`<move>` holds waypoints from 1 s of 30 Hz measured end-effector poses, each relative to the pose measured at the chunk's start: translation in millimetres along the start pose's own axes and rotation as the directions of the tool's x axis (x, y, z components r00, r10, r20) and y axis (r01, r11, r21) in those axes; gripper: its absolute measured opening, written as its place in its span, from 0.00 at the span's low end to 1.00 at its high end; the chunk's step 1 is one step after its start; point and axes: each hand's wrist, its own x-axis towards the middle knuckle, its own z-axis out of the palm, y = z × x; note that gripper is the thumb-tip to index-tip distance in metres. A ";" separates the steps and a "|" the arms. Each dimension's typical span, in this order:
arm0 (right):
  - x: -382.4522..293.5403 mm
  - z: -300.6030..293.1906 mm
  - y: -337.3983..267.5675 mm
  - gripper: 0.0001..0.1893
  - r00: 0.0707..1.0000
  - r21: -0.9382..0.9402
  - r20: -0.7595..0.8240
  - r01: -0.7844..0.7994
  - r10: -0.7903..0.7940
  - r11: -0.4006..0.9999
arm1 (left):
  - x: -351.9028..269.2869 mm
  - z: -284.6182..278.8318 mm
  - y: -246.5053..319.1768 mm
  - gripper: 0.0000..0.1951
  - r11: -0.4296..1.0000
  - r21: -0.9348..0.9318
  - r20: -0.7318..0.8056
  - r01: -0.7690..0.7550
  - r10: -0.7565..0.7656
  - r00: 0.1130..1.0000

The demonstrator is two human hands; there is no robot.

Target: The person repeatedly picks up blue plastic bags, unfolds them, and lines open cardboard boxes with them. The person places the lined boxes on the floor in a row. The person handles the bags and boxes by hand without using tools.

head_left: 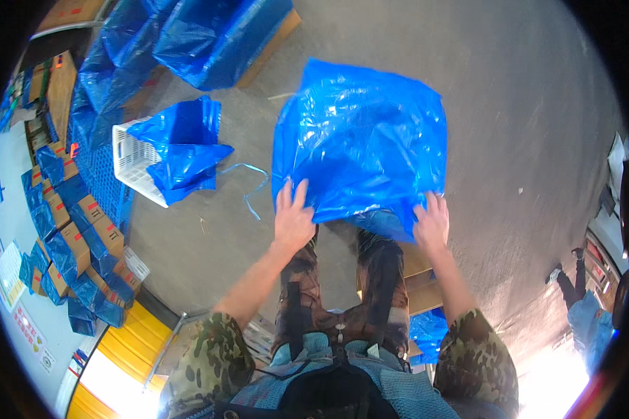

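Both bare hands hold the near edge of a large blue plastic bag [367, 136], spread out in front of my legs. My left hand [295, 214] grips its near left corner, and my right hand [432, 220] pinches the near right corner. The film looks puffed and wrinkled between and beyond them. To the left, a white plastic crate [136, 162] lies with folded blue plastic bags [188, 152] in its opening. A thin blue strip [257, 183] trails from there over the concrete floor.
Cardboard boxes partly wrapped in blue film [73, 246] are stacked at the left beside a blue plastic pallet [99, 183]. Large blue-covered boxes [215, 42] stand at the upper left. An open cardboard box [424, 288] is by my right leg. A person [587, 309] is at the far right.
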 end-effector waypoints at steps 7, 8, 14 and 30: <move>170.7 137.6 -3.9 0.13 0.704 -0.154 0.668 -0.189 0.243 0.970 | 150.2 134.5 -30.5 0.10 0.977 -0.074 0.194 -0.202 0.213 0.958; 180.8 165.6 -4.7 0.14 0.565 -0.153 0.787 -0.208 0.246 0.966 | 153.3 180.0 -59.0 0.12 0.977 -0.181 0.214 -0.116 0.154 0.965; 165.6 278.8 15.7 0.18 0.698 0.196 0.710 -0.327 0.097 0.925 | 163.2 292.9 -103.7 0.17 0.936 -0.343 0.567 0.081 0.138 0.812; 70.6 -7.7 80.8 0.12 0.641 0.401 -0.107 -0.672 0.760 0.623 | 80.4 -3.6 -119.1 0.08 0.628 -0.554 -0.103 0.546 -0.703 0.704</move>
